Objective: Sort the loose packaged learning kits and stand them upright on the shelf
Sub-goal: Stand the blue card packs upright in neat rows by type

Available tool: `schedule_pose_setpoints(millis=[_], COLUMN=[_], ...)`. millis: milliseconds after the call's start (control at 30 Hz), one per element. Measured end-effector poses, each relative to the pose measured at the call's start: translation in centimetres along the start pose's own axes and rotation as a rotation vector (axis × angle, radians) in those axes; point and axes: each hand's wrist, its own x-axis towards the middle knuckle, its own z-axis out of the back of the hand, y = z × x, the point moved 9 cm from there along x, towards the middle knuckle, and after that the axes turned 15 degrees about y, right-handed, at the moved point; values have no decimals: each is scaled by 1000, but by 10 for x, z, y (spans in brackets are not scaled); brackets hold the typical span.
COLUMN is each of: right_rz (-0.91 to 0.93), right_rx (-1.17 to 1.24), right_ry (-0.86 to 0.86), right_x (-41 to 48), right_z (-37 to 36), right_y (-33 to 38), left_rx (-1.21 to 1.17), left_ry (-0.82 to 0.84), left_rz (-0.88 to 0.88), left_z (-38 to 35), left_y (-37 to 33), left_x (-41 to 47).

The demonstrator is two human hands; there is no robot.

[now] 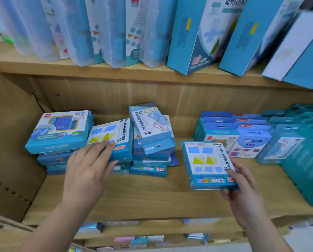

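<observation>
The right hand (243, 195), at lower right of the frame, pinches the near corner of a flat blue cardboard kit printed with yellow and blue shapes (204, 162), holding it tilted above the bare wooden shelf board (134, 197). The left hand (90, 166), well apart at centre left, lays fairly straight fingers on a matching blue shape kit (115, 139), thumb against its near edge; no firm grip shows.

That kit tops the loose flat stacks of blue boxes (150, 160) at mid-frame, so most of the sorting appears undone. Right of centre, a row of blue hang-tab packs (243, 137) already stands upright. Farthest, at the top, clear plastic cases (75, 33) lean on the upper shelf.
</observation>
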Motion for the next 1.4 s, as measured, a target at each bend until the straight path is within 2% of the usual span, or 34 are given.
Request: schedule_pose_setpoints(millis=[133, 300, 533, 667, 767, 867, 1000, 1100, 1233, 1333, 1400], right_rz=[-119, -263, -280, -267, -258, -272, -341, -350, -233, -164, -110], right_rx=[-139, -328, -483, -613, -872, -847, -649, -512, -624, -738, -859], right_ry=[20, 143, 310, 361, 393, 475, 603, 580, 482, 544, 600], right_x=[-2, -1, -7, -10, -14, -17, -18, -11, 8, 15, 21], right_z=[14, 7, 5, 16, 24, 25, 23, 33, 56, 52, 43], right_y=[-30, -55, -58, -61, -60, -64, -64, -60, -54, -46, -41], left_rx=[-20, -22, -22, -44, -50, -54, -53, -46, -31, -101, -176], left_ry=[-49, -90, -189, -154, -156, -158, -109, -42, 130, 221, 271], left_rz=[-20, -3, -109, -153, -163, -175, -211, -246, -253, -198, -71], left_z=[17, 37, 75, 64, 51, 40, 18, -11, -62, -73, -70], left_y=[-12, -25, -84, -135, -166, -192, -218, -233, -233, -225, -217], left_x=[-4, -14, -29, -36, -43, -49, -54, -58, -60, -56, -51])
